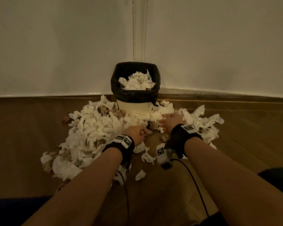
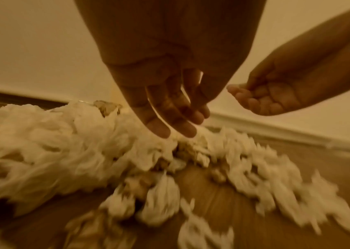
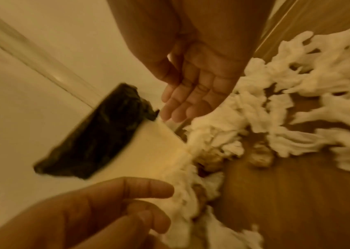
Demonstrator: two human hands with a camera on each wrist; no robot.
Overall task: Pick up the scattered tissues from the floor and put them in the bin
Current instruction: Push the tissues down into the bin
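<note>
Down by the floor [image 1: 235,144], both arms reach forward and low, forearms nearly parallel, each wrist wrapped in a black band with a tagged white block. Left hand [image 1: 136,132] hangs palm-down with its fingers [image 2: 159,131] loosely straight and slightly spread, tips right at the top of the pile, gripping nothing as far as I can see. Right hand [image 1: 171,120] sits a bit further forward, palm turned inward, fingers gently curved and together, also holding nothing; the wrist views are motion-blurred, so whether the tips actually touch paper is hard to call.

Just past the hands sits the bin [image 1: 135,106], upright in the corner where two white walls [image 1: 55,46] meet, with a black liner [image 1: 134,93] folded over its rim. It's already heaped with tissues and is the main thing in the way ahead of the right hand.

Scattered tissues [image 1: 95,128] are crumpled, with no clear long axis. The whole mess spreads wider side to side than front to back, wrapping around the bin's base: the bulk lies left of the left hand, a smaller drift right of the right hand, and loose scraps [image 1: 140,174] lie between the forearms on bare wood.
</note>
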